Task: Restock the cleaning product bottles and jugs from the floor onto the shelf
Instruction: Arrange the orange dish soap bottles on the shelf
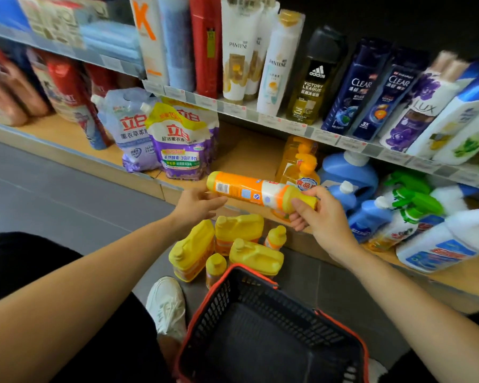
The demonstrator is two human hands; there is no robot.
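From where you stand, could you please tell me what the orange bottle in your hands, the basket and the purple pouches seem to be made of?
The orange bottle looks like plastic: glossy printed wrap, yellow cap. The basket seems rigid matte plastic: black mesh walls, red rim. The pouches look like soft, shiny plastic film: creased and bulging.

The left hand and right hand are bare, forearms uncovered. Legs — black garment. One foot — white lace-up sneaker with a pale sole.
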